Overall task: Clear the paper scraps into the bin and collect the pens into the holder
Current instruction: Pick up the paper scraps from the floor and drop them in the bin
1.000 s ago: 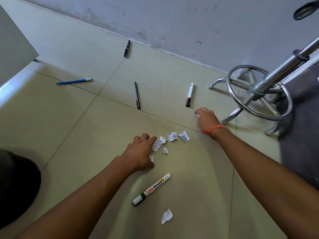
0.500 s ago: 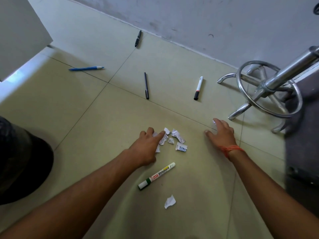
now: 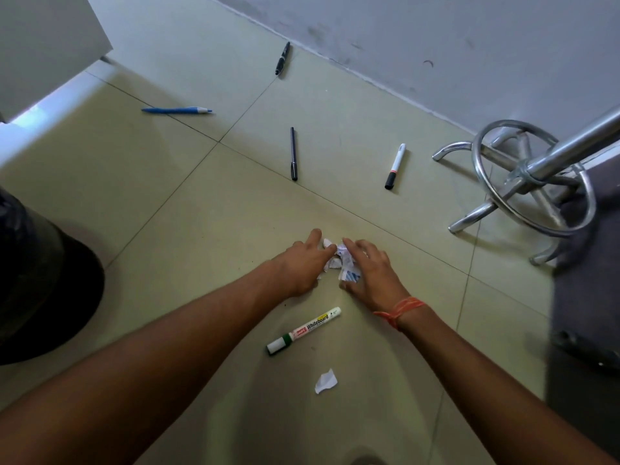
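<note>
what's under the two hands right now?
Between the left hand and right hand sits a bunched pile of paper scraps on the floor tile. Any scraps beneath the palms are covered and cannot be seen.

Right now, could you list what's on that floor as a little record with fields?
surface: tiled floor
left hand: open, beside paper scraps
right hand: open, cupping the pile's other side
stray scrap: alone, nearer the person
whiteboard marker: between the forearms
other pens: blue pen, black pen, white marker, black marker
bin: left edge
</note>
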`<control>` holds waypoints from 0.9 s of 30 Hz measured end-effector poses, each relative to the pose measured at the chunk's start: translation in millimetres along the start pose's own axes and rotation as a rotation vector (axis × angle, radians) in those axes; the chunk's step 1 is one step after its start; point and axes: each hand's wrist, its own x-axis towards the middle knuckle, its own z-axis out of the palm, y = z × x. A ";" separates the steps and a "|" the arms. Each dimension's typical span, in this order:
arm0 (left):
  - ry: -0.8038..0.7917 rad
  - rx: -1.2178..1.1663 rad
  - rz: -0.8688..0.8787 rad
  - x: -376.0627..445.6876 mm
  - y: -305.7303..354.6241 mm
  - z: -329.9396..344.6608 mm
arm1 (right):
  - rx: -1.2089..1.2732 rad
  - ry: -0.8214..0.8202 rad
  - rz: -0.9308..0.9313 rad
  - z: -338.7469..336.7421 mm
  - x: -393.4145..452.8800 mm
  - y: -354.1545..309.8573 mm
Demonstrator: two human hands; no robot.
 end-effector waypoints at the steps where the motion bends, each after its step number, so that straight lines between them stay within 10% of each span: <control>1: 0.039 -0.011 0.019 1.2 -0.4 1.7 | 0.019 0.003 0.007 0.3 5.1 -2.1; 16: 0.257 -0.432 -0.185 -1.2 0.2 9.4 | 0.384 0.331 0.094 14.1 12.0 -16.6; 21: 0.321 -0.721 -0.270 -17.6 -20.3 3.4 | 0.726 0.240 0.239 -1.8 -6.8 -21.8; 27: 0.364 -0.864 -0.341 -29.1 -32.9 -1.6 | 0.588 0.047 0.119 10.7 -91.0 -26.9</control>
